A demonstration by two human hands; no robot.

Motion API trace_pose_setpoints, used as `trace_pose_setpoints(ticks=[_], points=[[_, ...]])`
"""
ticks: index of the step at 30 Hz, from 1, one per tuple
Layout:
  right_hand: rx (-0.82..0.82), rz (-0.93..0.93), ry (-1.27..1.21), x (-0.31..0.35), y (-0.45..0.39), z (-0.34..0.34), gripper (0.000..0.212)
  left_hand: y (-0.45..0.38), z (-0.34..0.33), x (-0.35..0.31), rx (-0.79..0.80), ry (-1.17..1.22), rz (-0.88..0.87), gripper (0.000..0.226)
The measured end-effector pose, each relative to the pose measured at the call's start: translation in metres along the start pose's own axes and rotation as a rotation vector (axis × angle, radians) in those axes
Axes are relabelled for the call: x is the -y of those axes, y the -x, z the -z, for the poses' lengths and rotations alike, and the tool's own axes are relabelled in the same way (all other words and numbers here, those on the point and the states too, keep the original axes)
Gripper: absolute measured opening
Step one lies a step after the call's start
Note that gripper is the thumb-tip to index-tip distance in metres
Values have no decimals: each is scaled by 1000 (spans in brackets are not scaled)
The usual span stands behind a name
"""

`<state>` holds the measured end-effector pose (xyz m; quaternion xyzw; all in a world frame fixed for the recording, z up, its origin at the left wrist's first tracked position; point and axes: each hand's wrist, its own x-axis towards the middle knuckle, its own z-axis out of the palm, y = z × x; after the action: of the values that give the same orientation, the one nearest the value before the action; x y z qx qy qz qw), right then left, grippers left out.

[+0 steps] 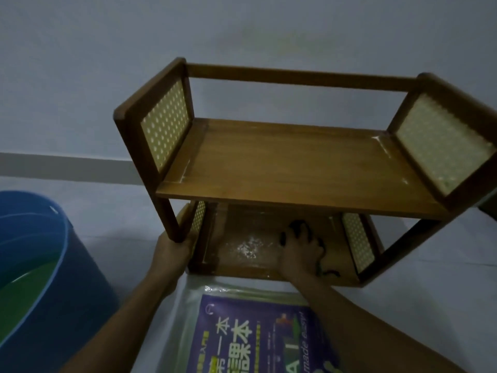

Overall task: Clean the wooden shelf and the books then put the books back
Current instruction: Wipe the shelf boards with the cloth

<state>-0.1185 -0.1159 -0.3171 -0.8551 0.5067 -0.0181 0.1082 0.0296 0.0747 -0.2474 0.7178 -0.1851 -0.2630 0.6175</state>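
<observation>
A two-tier wooden shelf [295,168] with pale perforated side panels stands on the floor against the wall; both tiers hold no books. White dust or residue [248,247] lies on the lower board. My left hand [172,254] grips the shelf's front left leg at its foot. My right hand [301,251] reaches into the lower tier and presses a dark cloth [298,227] onto the board, fingers spread over it. A purple book [258,335] with white characters lies flat on the floor in front of the shelf, between my forearms.
A blue bucket [64,259] with a green inside stands on the floor at the left, close to my left arm. A plain wall with a grey skirting strip [61,165] runs behind the shelf. The scene is dim.
</observation>
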Motion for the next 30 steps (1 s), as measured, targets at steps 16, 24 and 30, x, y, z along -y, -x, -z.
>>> trace_pose_setpoints(ticks=[16,24,30], points=[[234,221,-237,-70,4,18,35,-4,-1,25,-63,13,17,60],[-1,186,-161,-80,-37,24,38,-8,8,26,35,29,53,51],[97,-107,-91,43,-54,6,48,-11,3,29,3,53,71,51]])
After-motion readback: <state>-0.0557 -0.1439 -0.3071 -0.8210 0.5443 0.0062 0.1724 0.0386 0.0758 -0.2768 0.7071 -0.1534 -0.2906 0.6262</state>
